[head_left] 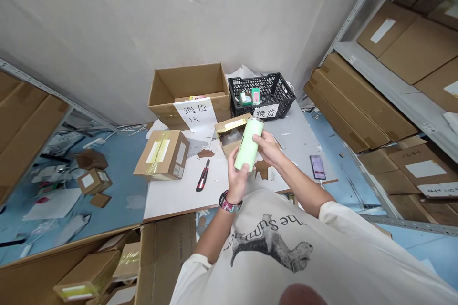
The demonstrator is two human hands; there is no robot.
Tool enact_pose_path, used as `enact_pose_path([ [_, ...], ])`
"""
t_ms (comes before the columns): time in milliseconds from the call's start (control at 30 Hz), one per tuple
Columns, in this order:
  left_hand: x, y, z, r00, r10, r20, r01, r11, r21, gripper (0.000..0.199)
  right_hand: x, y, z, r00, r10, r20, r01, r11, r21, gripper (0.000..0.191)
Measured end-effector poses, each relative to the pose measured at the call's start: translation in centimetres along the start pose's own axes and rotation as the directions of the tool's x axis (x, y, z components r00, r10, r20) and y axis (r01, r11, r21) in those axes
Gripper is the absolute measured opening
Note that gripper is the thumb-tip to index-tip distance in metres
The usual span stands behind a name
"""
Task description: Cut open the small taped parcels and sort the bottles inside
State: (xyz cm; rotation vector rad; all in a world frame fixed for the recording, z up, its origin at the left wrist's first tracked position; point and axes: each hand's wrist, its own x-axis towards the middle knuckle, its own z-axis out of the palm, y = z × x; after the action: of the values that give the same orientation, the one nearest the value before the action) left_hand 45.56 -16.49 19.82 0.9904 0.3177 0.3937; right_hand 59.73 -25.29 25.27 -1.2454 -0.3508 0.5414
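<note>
The only view looks from the person's head, above the table's (182, 193) near edge, forward and steeply down. It is wide and close, with the bottle (247, 145) within arm's reach near its middle. The shirt (250, 257) fills the bottom, the wall (171, 19) rises beyond the far edge, and shelving (379, 69) stands past the right edge.

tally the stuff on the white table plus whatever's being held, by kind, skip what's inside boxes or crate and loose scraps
cardboard boxes: 3 (large open box, small open box, taped-shut box)
black crate: 1
paper signs: 2
utility knife: 1
green cylinder, held: 1
total: 8
</note>
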Motion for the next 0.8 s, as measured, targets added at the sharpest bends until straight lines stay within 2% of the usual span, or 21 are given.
enact_pose_path([
  [67,0.1,-0.2,0.2,0.986,-0.137,0.096,0.146,0.986,-0.084,0.079,-0.2,-0.1,-0.4,1.0,0.006,0.006,-0.006,1.0,-0.003,0.079],
  [100,0.1,-0.3,0.2,0.979,-0.168,0.112,0.18,0.978,-0.105,0.077,-0.3,-0.1,-0.6,1.0,0.009,0.011,-0.009,1.0,-0.004,0.078],
  [233,0.2,-0.8,0.4,0.994,-0.099,0.054,0.103,0.991,-0.079,0.081,-0.6,-0.5,-1.1,1.0,0.002,-0.014,-0.003,1.0,-0.024,0.081],
  [267,0.2,-0.9,0.4,0.986,-0.138,0.093,0.146,0.985,-0.088,0.081,-0.7,-0.6,-1.2,1.0,-0.009,-0.025,0.009,1.0,-0.026,0.082],
  [367,0.2,-1.2,0.7,0.92,-0.315,0.234,0.349,0.929,-0.123,0.083,-0.8,-0.7,-1.8,0.999,-0.042,-0.026,0.042,0.999,-0.005,0.077],
  [400,0.3,-1.3,0.8,0.92,-0.319,0.228,0.351,0.929,-0.118,0.081,-0.9,-0.7,-2.0,0.998,-0.05,-0.027,0.05,0.999,0.006,0.075],
  [433,0.3,-1.4,1.0,0.941,-0.281,0.189,0.303,0.947,-0.103,0.078,-0.9,-0.6,-2.3,0.998,-0.056,-0.037,0.056,0.998,0.008,0.072],
  [500,0.4,-1.6,1.3,0.988,-0.134,0.08,0.139,0.989,-0.055,0.081,-0.9,-0.5,-2.8,0.995,-0.066,-0.074,0.065,0.998,-0.016,0.07],
  [533,0.5,-1.7,1.4,0.994,-0.091,0.055,0.093,0.995,-0.044,0.083,-0.9,-0.5,-3.1,0.993,-0.075,-0.091,0.072,0.997,-0.037,0.07],
  [567,0.6,-1.8,1.4,0.993,-0.1,0.063,0.104,0.993,-0.051,0.082,-0.8,-0.5,-3.3,0.992,-0.085,-0.095,0.08,0.995,-0.058,0.071],
  [600,0.7,-1.9,1.4,0.983,-0.155,0.099,0.162,0.984,-0.071,0.078,-0.8,-0.4,-3.6,0.993,-0.091,-0.079,0.085,0.994,-0.072,0.073],
  [667,1.0,-2.1,1.2,0.942,-0.28,0.184,0.302,0.948,-0.105,0.077,-0.8,-0.4,-4.1,0.996,-0.089,-0.008,0.088,0.993,-0.076,0.079],
  [700,1.2,-2.2,1.1,0.931,-0.304,0.201,0.329,0.939,-0.102,0.079,-0.8,-0.3,-4.4,0.996,-0.083,0.021,0.084,0.994,-0.073,0.083],
  [733,1.3,-2.4,0.9,0.936,-0.292,0.195,0.314,0.945,-0.088,0.079,-0.7,-0.2,-4.7,0.997,-0.075,0.034,0.078,0.994,-0.073,0.087],
  [800,1.7,-3.0,0.6,0.971,-0.191,0.146,0.196,0.98,-0.02,0.08,-0.5,0.0,-5.5,0.997,-0.079,-0.02,0.076,0.992,-0.101,0.096],
])
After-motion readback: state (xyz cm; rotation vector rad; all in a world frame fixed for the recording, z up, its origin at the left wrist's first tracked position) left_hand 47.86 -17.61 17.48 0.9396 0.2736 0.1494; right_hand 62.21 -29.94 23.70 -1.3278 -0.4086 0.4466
